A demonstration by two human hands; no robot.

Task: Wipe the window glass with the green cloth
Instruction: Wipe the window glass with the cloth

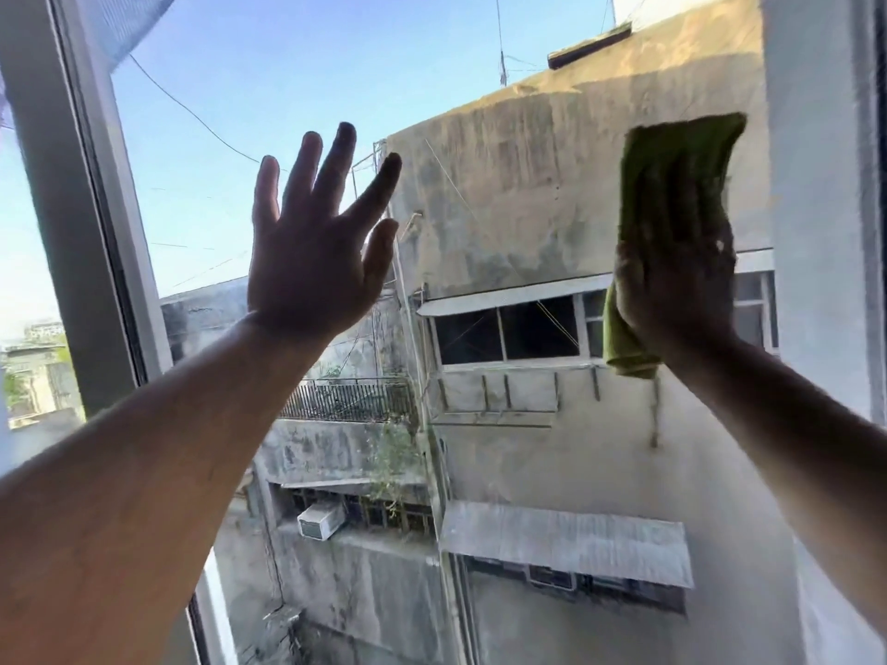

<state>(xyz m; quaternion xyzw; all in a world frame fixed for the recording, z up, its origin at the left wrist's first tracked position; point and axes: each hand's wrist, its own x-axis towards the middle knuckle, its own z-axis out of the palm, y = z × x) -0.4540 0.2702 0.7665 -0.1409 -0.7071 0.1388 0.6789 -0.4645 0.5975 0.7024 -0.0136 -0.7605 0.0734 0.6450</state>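
Green cloth (672, 184) at right of frame, pressed flat against the window glass (504, 136) under the right hand (677, 276), its lower end hanging below the palm. Left hand (312, 247) at centre left, empty, fingers spread, raised toward the pane; contact with glass unclear. White window frame (72, 208) at far left.

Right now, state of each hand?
Left hand: open, fingers spread, holding nothing, raised flat toward the window glass.
Right hand: flat, palm pressing the green cloth against the glass.
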